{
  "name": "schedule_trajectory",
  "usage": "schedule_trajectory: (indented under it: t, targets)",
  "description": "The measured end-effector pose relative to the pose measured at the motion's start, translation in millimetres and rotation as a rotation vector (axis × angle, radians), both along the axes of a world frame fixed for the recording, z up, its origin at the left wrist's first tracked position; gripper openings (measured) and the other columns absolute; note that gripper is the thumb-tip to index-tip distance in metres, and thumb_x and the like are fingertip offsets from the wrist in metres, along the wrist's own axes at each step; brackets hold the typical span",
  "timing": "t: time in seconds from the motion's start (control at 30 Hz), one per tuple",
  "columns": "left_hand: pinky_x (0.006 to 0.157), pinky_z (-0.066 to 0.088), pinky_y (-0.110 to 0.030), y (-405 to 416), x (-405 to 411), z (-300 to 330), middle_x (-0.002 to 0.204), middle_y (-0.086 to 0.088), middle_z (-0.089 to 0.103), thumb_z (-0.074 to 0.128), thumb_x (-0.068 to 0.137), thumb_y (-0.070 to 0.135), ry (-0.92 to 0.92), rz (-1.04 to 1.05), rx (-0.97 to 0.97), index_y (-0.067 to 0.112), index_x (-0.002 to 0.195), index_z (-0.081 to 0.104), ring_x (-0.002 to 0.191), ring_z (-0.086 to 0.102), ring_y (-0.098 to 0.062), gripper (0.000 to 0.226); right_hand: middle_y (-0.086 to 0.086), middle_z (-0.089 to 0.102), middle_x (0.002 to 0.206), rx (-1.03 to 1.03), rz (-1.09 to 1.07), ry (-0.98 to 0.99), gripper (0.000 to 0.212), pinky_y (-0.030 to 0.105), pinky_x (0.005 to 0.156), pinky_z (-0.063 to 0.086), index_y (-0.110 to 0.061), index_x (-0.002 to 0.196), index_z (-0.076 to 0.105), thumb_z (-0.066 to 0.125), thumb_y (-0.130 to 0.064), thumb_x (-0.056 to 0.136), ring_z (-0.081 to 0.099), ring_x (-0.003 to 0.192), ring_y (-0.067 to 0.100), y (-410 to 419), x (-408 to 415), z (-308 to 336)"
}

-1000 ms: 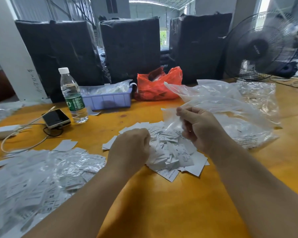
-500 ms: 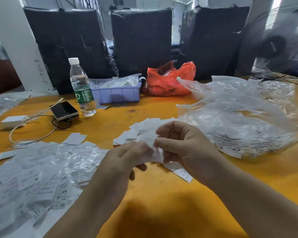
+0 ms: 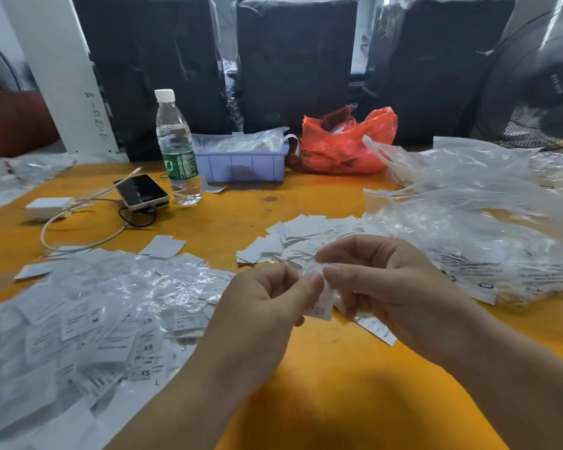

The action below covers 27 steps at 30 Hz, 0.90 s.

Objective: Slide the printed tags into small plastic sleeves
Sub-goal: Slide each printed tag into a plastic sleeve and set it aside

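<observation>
My left hand (image 3: 267,306) and my right hand (image 3: 381,287) meet above the orange table, fingertips pinched together on a small clear plastic sleeve (image 3: 311,271). A white printed tag (image 3: 322,306) hangs below the fingers, partly hidden by them; I cannot tell how far it sits inside the sleeve. Behind the hands lies a loose pile of white printed tags (image 3: 299,235). At the left spreads a heap of sleeved tags (image 3: 95,316) marked XS, S and L. A big clear bag of plastic sleeves (image 3: 475,235) lies at the right.
A water bottle (image 3: 176,147), a phone (image 3: 142,191) with cable and white charger (image 3: 48,206), a purple tray (image 3: 244,162) and a red bag (image 3: 345,141) stand at the back. A fan (image 3: 540,79) is at the far right. The table (image 3: 322,401) shows bare wood near me.
My right hand came down from the clear bag with a sleeve and met my left hand. Both hands drew nearer to me, and the view tilted down.
</observation>
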<state>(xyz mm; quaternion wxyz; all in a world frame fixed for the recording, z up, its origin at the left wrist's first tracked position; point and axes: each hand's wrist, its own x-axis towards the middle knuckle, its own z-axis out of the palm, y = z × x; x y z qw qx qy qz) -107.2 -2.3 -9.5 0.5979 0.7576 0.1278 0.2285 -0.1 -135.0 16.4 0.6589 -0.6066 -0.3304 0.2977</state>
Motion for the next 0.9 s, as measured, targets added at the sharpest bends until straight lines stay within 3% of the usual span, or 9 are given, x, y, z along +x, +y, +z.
schedule_trajectory:
  t: [0.1,0.2,0.3,0.4,0.6,0.73,0.83,0.9]
  targets:
    - [0.051,0.038,-0.011,0,0,0,0.057,0.005,0.056,0.068,0.078,0.057,0.011,-0.006,0.025,0.021,0.063,0.064,0.053,0.051,-0.003,0.04,0.006,0.064,0.073,-0.001,-0.016,0.014,0.038,0.026,0.053,0.049,-0.004,0.105,0.066,0.072,-0.01,0.068,0.058,0.06,0.017,0,0,0]
    - [0.052,0.038,-0.014,1,1,-2,0.06,0.0,0.054,0.067,0.08,0.06,0.018,-0.014,0.069,0.018,0.065,0.062,0.055,0.051,-0.005,0.045,0.01,0.069,0.095,-0.041,-0.036,-0.082,0.042,0.024,0.063,0.055,-0.014,0.11,0.066,0.076,-0.012,0.069,0.066,0.078,0.021,-3,0,1]
    - [0.053,0.038,-0.014,2,2,-3,0.059,0.003,0.053,0.06,0.079,0.056,0.035,-0.043,0.099,0.019,0.064,0.061,0.056,0.05,-0.005,0.039,-0.007,0.068,0.106,-0.104,-0.049,-0.359,0.034,0.026,0.077,0.056,-0.03,0.107,0.07,0.078,-0.017,0.076,0.063,0.099,0.009,-7,3,0]
    - [0.054,0.038,-0.014,2,2,-1,0.059,0.007,0.054,0.056,0.081,0.053,0.038,-0.092,0.095,0.021,0.064,0.064,0.057,0.05,-0.006,0.037,-0.019,0.064,0.113,-0.153,0.035,-0.531,0.025,0.034,0.094,0.051,-0.032,0.104,0.072,0.076,-0.022,0.081,0.057,0.112,0.003,-10,6,1]
    - [0.055,0.039,-0.011,3,1,2,0.06,0.011,0.057,0.055,0.082,0.05,0.018,-0.125,0.073,0.022,0.067,0.069,0.058,0.052,-0.003,0.035,-0.01,0.07,0.104,-0.183,0.091,-0.559,0.017,0.042,0.092,0.051,-0.023,0.1,0.074,0.073,-0.028,0.084,0.065,0.102,0.011,-9,5,0]
    - [0.057,0.04,-0.024,6,1,2,0.061,0.003,0.059,0.064,0.08,0.05,0.022,-0.077,-0.001,0.015,0.076,0.069,0.058,0.051,-0.011,0.036,-0.004,0.071,0.097,-0.195,0.029,-0.497,0.014,0.053,0.082,0.055,-0.026,0.097,0.072,0.075,-0.021,0.085,0.069,0.091,0.022,-9,8,-3]
    - [0.052,0.044,-0.019,8,1,4,0.06,-0.001,0.061,0.071,0.084,0.031,-0.001,0.004,-0.042,0.019,0.076,0.071,0.054,0.054,-0.007,0.014,-0.005,0.07,0.085,-0.164,-0.057,-0.46,0.016,0.043,0.069,0.057,-0.028,0.092,0.073,0.076,-0.016,0.082,0.068,0.073,0.015,-9,10,-3]
    - [0.051,0.046,-0.016,9,0,5,0.061,-0.004,0.062,0.07,0.084,0.02,-0.036,0.064,-0.058,0.019,0.076,0.073,0.054,0.058,-0.005,0.01,-0.006,0.071,0.084,-0.162,-0.108,-0.466,0.017,0.038,0.069,0.055,-0.028,0.092,0.072,0.077,-0.015,0.081,0.066,0.069,0.011,-8,12,-3]
